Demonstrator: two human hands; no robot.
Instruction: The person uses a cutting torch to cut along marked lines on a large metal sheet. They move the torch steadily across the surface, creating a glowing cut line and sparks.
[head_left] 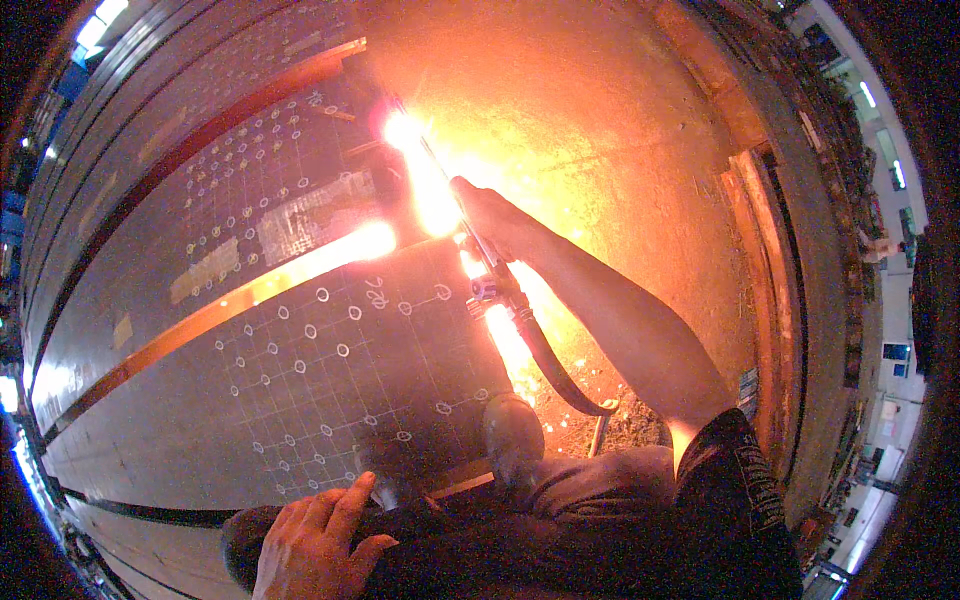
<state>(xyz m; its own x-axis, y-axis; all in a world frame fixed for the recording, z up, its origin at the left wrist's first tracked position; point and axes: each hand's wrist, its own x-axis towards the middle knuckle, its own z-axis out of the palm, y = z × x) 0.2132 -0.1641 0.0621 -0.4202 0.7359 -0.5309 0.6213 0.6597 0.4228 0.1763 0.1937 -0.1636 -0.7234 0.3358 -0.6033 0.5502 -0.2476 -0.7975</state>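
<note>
My right hand (pixel 495 220), at the end of an outstretched bare arm, is wrapped around a cutting torch (pixel 486 290). Brass-like valve fittings and a dark hose (pixel 560 375) run from the torch's near end. Intense white-orange glare (pixel 404 130) hides its tip and the edge of the steel beam there. The grey beam (pixel 330 385) carries rows of chalk circles joined by grid lines. My left hand (pixel 315 545) rests on dark clothing near my knee, fingers stretched out and holding nothing.
A bright-lit flange (pixel 230 305) runs along the beam, and more chalk-marked steel (pixel 250 165) lies beyond it. My shoe (pixel 515 430) stands by the beam's right edge, near loose debris (pixel 610 420). Long rusty steel pieces (pixel 765 270) lie at right.
</note>
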